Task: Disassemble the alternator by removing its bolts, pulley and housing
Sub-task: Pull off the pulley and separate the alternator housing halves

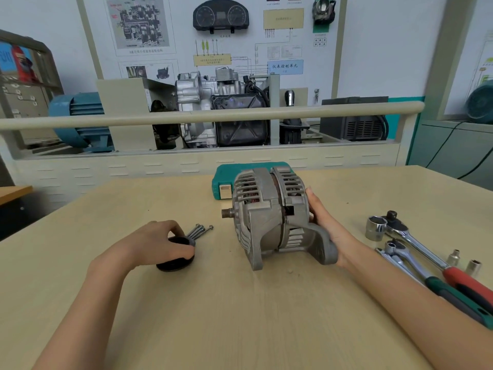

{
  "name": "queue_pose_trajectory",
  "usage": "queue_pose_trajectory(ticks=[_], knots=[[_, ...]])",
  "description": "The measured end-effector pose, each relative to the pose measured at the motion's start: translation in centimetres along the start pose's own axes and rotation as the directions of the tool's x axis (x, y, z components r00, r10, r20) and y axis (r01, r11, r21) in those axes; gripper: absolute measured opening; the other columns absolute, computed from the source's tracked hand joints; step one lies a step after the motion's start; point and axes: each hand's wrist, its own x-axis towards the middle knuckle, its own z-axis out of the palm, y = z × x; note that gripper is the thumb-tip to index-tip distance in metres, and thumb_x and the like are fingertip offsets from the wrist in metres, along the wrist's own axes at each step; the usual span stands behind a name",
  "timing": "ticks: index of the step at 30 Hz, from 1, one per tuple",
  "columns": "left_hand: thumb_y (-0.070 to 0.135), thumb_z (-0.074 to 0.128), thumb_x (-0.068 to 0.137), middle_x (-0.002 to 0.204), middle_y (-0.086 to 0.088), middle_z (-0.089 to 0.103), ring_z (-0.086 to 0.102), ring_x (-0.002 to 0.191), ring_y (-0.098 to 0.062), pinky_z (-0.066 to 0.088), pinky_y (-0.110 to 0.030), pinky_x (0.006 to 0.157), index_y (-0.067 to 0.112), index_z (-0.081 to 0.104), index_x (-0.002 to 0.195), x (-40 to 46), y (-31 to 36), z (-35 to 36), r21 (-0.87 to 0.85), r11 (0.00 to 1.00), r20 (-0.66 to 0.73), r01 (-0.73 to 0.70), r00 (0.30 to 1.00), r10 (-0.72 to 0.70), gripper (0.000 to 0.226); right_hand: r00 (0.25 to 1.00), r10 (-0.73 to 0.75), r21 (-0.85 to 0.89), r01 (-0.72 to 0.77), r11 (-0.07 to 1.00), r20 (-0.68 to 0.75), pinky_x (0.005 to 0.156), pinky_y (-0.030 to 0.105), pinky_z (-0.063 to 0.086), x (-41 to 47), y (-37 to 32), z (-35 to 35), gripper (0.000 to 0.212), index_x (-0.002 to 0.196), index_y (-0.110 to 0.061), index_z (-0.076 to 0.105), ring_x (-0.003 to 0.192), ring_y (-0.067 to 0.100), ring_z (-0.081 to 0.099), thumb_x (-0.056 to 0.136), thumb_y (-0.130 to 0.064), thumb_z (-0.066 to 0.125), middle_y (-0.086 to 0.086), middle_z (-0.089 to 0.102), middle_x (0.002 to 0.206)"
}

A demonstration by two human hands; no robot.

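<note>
We've got the alternator mid-table, shaft pointing left. Our right hand cups its right end, fingers spread; left of it, our left hand grips the black pulley by the bolts.

A pale wooden table fills the foreground. At its far edge lies a closed green tool case. On the right side rest two ratchet wrenches, one with a red handle and one with a green handle, a large chrome socket just beside the red one's head, and two small sockets near the handles. Beyond the table, a cutaway gearbox and a blue electric motor stand behind a cream rail, under a wall board of diagrams and gauges.
</note>
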Motion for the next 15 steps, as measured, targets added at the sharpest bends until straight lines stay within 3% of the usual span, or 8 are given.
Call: queue_pose_trajectory(ticks=[5, 9, 13, 15], knots=[[0.045, 0.068, 0.078, 0.111, -0.002, 0.048, 0.056, 0.099, -0.019, 0.045, -0.026, 0.072, 0.026, 0.052, 0.108, -0.1, 0.3, 0.5, 0.088, 0.995, -0.006, 0.038, 0.999, -0.038, 0.038, 1.0, 0.003, 0.006, -0.003, 1.0, 0.005, 0.075, 0.035, 0.058, 0.3, 0.1, -0.2, 0.07, 0.11, -0.022, 0.064, 0.084, 0.022, 0.071, 0.056, -0.066, 0.062, 0.011, 0.072, 0.102], [0.044, 0.069, 0.08, 0.112, -0.003, 0.043, 0.053, 0.098, -0.02, 0.042, -0.026, 0.076, 0.024, 0.05, 0.121, 0.8, 0.5, 1.0, 0.055, 0.998, -0.08, 0.004, 0.997, 0.0, 0.049, 1.0, 0.003, 0.026, -0.004, 1.0, 0.022, 0.073, 0.034, 0.059, 0.3, 0.2, -0.2, 0.071, 0.114, -0.02, 0.063, 0.084, 0.022, 0.071, 0.057, -0.064, 0.062, 0.012, 0.072, 0.104], [0.045, 0.071, 0.081, 0.134, -0.013, 0.037, 0.045, 0.121, -0.028, 0.038, -0.032, 0.098, 0.021, 0.034, 0.144, 1.4, 0.7, 1.4, 0.036, 0.999, -0.131, 0.016, 0.991, -0.012, 0.078, 0.999, 0.008, 0.028, -0.009, 1.0, 0.037, 0.064, 0.031, 0.059, 0.1, 0.0, -0.2, 0.066, 0.111, -0.02, 0.063, 0.077, 0.021, 0.072, 0.061, -0.063, 0.058, 0.011, 0.073, 0.095], [0.05, 0.067, 0.082, 0.145, -0.017, 0.03, 0.032, 0.134, -0.032, 0.03, -0.037, 0.108, 0.02, 0.029, 0.148, 1.1, 1.3, 1.6, 0.149, 0.989, -0.273, 0.003, 0.961, 0.038, 0.082, 0.999, 0.018, 0.03, -0.02, 0.999, 0.047, 0.061, 0.031, 0.059, 0.0, -0.1, -0.1, 0.066, 0.11, -0.019, 0.064, 0.074, 0.021, 0.072, 0.061, -0.062, 0.058, 0.012, 0.074, 0.092]])
